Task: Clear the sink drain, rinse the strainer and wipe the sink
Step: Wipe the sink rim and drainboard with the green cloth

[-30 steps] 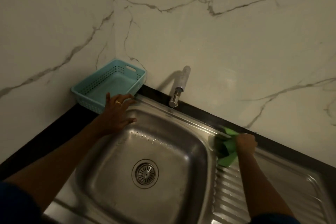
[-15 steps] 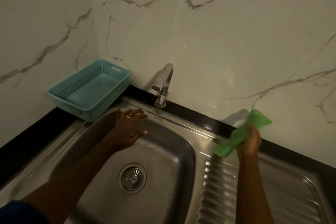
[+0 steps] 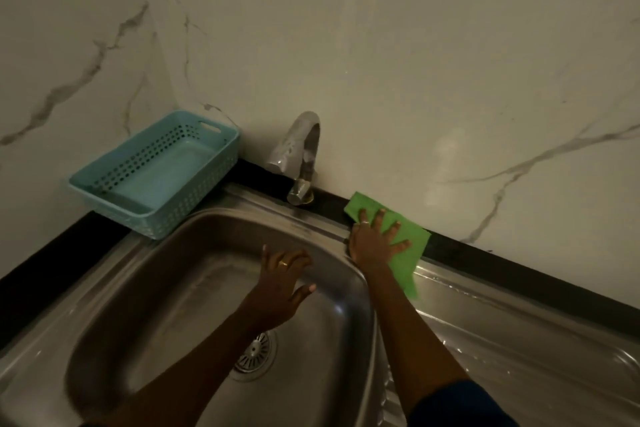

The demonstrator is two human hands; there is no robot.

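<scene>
Head view. A stainless-steel sink (image 3: 346, 274) with a rounded rectangular basin is seen from above, set into a black counter strip (image 3: 502, 263) below a white marble-veined wall (image 3: 415, 62). A ribbed steel draining board (image 3: 519, 340) is seen to the right of the basin.

The round perforated metal strainer (image 3: 254, 354) is seated in the drain at the basin floor, near the centre; it is partly covered by the left forearm.

The left hand (image 3: 280, 288) is placed against the far inner wall of the basin, fingers spread wide and nothing held; a gold ring (image 3: 283, 263) is noted on one finger.

The right hand (image 3: 372, 239) is pressed flat, fingers splayed, on a bright green rectangular cloth (image 3: 401, 253). The cloth is laid open across the far rim of the sink and the counter strip, just right of the tap, its near end trailing onto the draining board. The cloth is pinned under the palm rather than gripped.

A curved chrome tap (image 3: 301, 156) is mounted at the far rim, its spout directed over the basin. A light-blue perforated plastic basket (image 3: 207, 184) is seen at far left in the corner, its near edge overhanging the sink rim. Its interior appears bare.

A dark blue sleeve (image 3: 460, 406) is visible on the right arm at the near edge.
</scene>
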